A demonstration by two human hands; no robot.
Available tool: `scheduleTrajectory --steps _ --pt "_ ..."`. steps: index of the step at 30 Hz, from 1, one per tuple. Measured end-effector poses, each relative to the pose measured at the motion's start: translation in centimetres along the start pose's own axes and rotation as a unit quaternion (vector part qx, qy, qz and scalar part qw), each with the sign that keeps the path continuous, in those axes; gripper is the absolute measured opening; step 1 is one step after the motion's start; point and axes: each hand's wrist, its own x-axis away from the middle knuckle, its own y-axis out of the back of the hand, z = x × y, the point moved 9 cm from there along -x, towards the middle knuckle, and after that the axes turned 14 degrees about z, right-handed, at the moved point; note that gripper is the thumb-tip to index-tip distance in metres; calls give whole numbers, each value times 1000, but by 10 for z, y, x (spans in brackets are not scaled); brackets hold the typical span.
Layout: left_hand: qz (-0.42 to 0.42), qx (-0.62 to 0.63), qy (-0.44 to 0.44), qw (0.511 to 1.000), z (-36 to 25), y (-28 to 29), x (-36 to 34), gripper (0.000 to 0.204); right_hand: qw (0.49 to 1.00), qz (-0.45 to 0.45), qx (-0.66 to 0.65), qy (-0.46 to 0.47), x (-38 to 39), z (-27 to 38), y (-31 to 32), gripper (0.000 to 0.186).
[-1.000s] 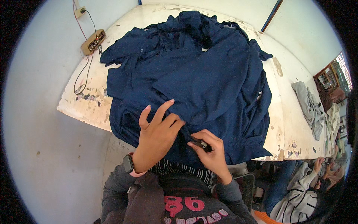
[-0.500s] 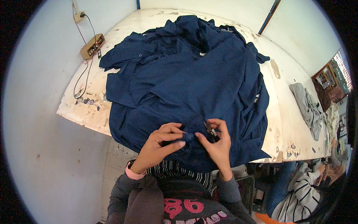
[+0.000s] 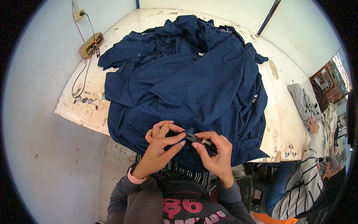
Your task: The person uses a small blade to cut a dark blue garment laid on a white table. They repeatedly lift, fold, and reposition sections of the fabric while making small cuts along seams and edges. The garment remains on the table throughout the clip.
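Observation:
A heap of navy-blue garments (image 3: 194, 78) covers the middle of the table and hangs over its near edge. At that edge my left hand (image 3: 162, 145) pinches a bit of the navy cloth between thumb and fingers. Close by on its right, my right hand (image 3: 216, 153) is closed on small thread snips (image 3: 197, 139). Their dark blades point left, close to the pinched cloth and my left fingertips. Whether the blades touch a thread cannot be made out.
The worn white table (image 3: 84, 115) meets a wall at the left. A brown wooden box (image 3: 90, 45) with a looped cable lies at the far left corner. Grey cloth (image 3: 302, 100) lies at the right, where a person in a striped sleeve (image 3: 307, 179) reaches onto the table.
My right hand has turned, bringing the snips' blades round to point left at my left fingertips. The person at the right has stretched an arm forward to the grey cloth.

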Motion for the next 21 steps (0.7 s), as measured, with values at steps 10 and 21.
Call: scheduleTrajectory --steps 10,21 --pt "7 46 -1 999 9 -2 3 26 1000 -14 17 21 -1 9 0 15" --pt "-7 357 28 934 41 -10 9 32 999 -36 -11 29 -6 -1 -8 18"
